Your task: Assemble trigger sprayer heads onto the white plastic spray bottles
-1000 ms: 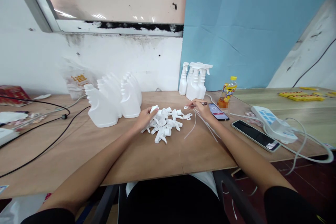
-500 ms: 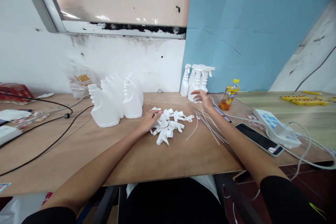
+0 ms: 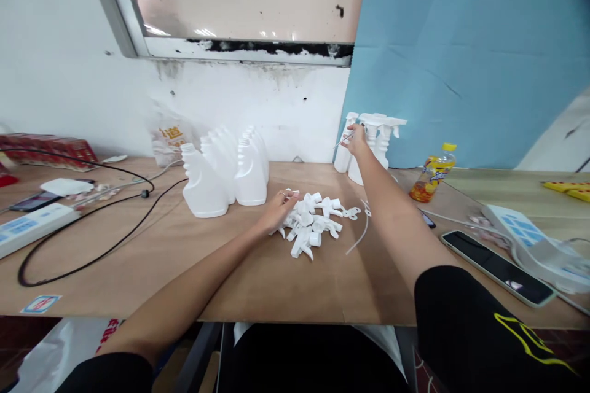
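White trigger spray heads point(image 3: 306, 227) lie in a loose pile mid-table. At the pile's left edge, my left hand point(image 3: 279, 210) has its fingers closed around one white spray head. My right hand point(image 3: 356, 138) is raised in front of white spray bottles with heads fitted point(image 3: 381, 146), pinching a thin tube point(image 3: 342, 140) that slants down to the left. White bottles without heads point(image 3: 207, 187) stand in rows left of the pile. Small white rings point(image 3: 353, 213) and a thin curved tube point(image 3: 359, 239) lie right of the pile; my right forearm hides the area beside them.
A drink bottle with a yellow cap point(image 3: 433, 173), a phone point(image 3: 498, 267) and a white power strip point(image 3: 539, 245) are on the right. Black cable point(image 3: 92, 258), another power strip point(image 3: 34, 227) and red boxes point(image 3: 55, 150) are at left. A wall stands behind the table point(image 3: 184, 264).
My right hand has risen, and a thin tube now shows in its fingers. The right forearm now covers where several tubes lay. My left hand stays at the pile; the view has shifted left.
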`<state>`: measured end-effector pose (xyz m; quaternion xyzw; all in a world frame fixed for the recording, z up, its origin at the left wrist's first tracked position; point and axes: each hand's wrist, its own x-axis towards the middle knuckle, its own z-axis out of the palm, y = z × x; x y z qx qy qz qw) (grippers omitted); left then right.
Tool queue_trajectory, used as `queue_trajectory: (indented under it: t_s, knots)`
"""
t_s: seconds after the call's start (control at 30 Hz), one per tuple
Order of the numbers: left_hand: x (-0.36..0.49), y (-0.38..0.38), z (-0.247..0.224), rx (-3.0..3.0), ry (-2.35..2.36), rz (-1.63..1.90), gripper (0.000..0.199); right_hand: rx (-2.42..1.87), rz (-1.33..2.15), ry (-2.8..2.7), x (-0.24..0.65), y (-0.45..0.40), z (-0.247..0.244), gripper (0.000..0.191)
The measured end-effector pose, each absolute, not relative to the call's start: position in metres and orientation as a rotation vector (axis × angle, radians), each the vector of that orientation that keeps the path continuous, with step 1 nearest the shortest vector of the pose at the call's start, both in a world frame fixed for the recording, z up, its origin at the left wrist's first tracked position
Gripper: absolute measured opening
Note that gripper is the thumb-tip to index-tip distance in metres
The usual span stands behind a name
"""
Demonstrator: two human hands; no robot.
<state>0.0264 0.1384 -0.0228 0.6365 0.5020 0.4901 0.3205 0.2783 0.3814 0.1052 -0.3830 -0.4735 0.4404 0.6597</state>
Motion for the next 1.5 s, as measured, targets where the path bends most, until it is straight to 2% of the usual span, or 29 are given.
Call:
queue_trajectory:
  t_s: [0.1,0.2,0.3,0.43,0.53,0.67,0.83,0.93,1.13,1.3,1.5]
  knots:
    - [0.026,0.136,-0.02,1.679,1.33,1.314,0.039,-0.838,1.027,-0.941,0.28,0.383,0.111,0.018]
    - [0.024,0.134,-0.015,1.696,1.326,1.351,0.035,-0.609,1.205,-0.856,0.28,0.368,0.116,0.013]
    - [0.022,0.137,-0.002,1.704,1.298,1.376,0.036,-0.35,1.361,-0.956,0.278,0.332,0.119,0.022]
    - [0.034,0.15,0.034,1.677,1.159,1.392,0.048,-0.263,1.22,-1.331,0.27,0.259,0.126,0.033]
    - [0.055,0.158,0.071,1.662,1.059,1.391,0.068,-0.281,1.081,-1.55,0.259,0.207,0.136,0.04]
    - [0.077,0.154,0.106,1.719,1.023,1.457,0.085,-0.311,1.09,-1.69,0.245,0.168,0.149,0.046]
    - [0.072,0.139,0.113,1.71,0.901,1.502,0.076,-0.35,1.279,-1.621,0.25,0.161,0.154,0.039]
    - [0.061,0.129,0.117,1.652,0.776,1.386,0.067,-0.495,1.185,-1.54,0.257,0.159,0.154,0.028]
    - [0.054,0.114,0.123,1.763,0.867,1.348,0.056,-0.563,1.143,-1.573,0.238,0.144,0.148,0.046]
    - [0.051,0.112,0.124,1.78,0.943,1.444,0.045,-0.512,1.068,-1.542,0.221,0.145,0.139,0.041]
    - [0.039,0.111,0.137,1.683,0.695,1.161,0.035,-0.336,1.231,-1.63,0.228,0.154,0.138,0.036]
